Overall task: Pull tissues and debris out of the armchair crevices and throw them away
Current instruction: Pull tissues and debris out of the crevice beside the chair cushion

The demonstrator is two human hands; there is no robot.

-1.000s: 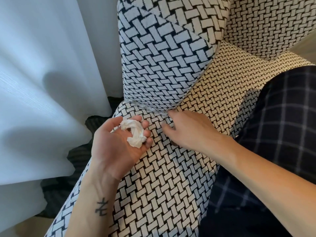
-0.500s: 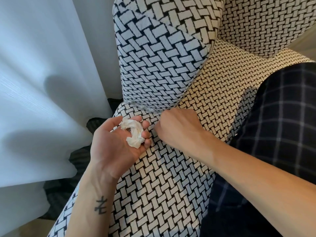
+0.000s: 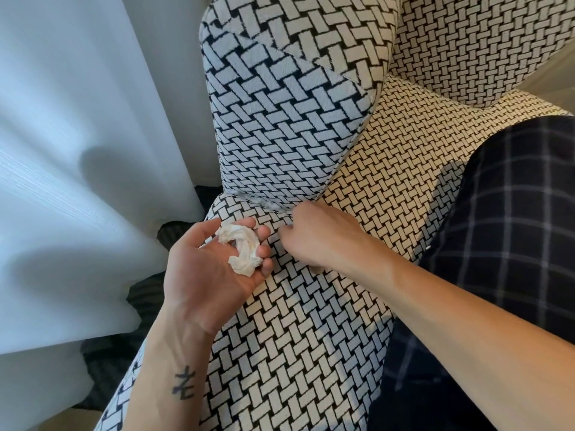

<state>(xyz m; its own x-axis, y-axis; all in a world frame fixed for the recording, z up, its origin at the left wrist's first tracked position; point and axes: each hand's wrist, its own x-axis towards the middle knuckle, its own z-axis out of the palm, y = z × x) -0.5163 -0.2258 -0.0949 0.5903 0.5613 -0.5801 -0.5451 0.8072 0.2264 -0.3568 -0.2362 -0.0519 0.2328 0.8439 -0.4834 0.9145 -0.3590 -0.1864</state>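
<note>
The left hand (image 3: 205, 275) lies palm up just below the armrest (image 3: 280, 119), its fingers curled round a crumpled tissue (image 3: 241, 248). The right hand (image 3: 320, 234) sits at the armrest's bottom edge with fingers curled; I cannot tell if it pinches anything.

The crevice (image 3: 270, 204) between seat cushion (image 3: 295, 321) and armrest (image 3: 280, 119) was tight, and the right hand (image 3: 320, 237) sat at its near end. The left hand (image 3: 214, 265), cupping a tissue wad (image 3: 241, 248), took up the cushion's corner. A curtain (image 3: 77, 150) crowded the left side and a plaid-clad leg (image 3: 513, 244) blocked the right; the cushion nearer the viewer was open
</note>
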